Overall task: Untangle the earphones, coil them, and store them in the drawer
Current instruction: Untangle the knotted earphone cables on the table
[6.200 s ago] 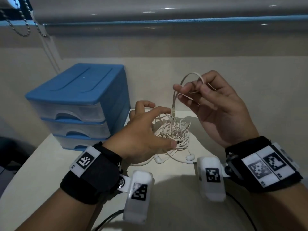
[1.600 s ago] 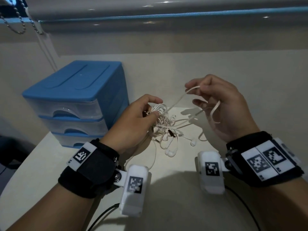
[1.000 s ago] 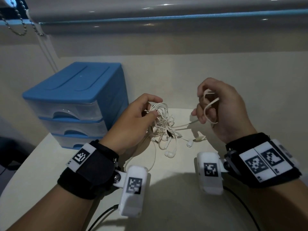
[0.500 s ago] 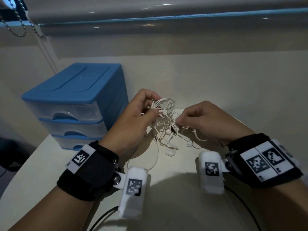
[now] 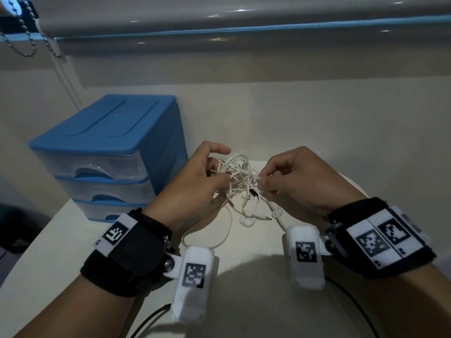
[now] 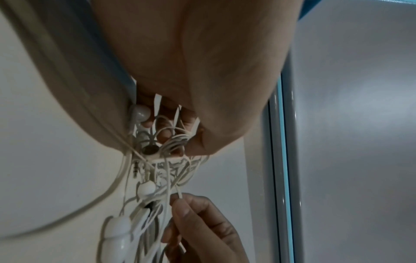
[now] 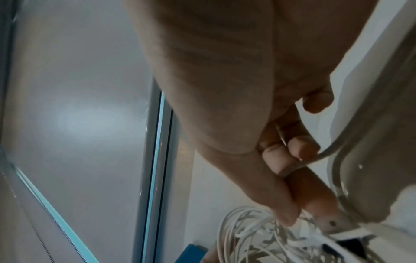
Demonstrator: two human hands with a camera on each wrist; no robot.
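The tangled earphones (image 5: 240, 181) hang between my two hands, above the worktop (image 5: 244, 301). My left hand (image 5: 195, 184) grips the bunch with curled fingers. My right hand (image 5: 297, 179) pinches one strand at its right side. The blue drawer unit (image 5: 107, 152) stands to the left.

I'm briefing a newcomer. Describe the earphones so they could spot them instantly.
Start at the blue drawer unit on the white table. Just right of it, the left hand and right hand hold the earphones between them. They are the only white tangle of thin cord, with earbuds dangling below.
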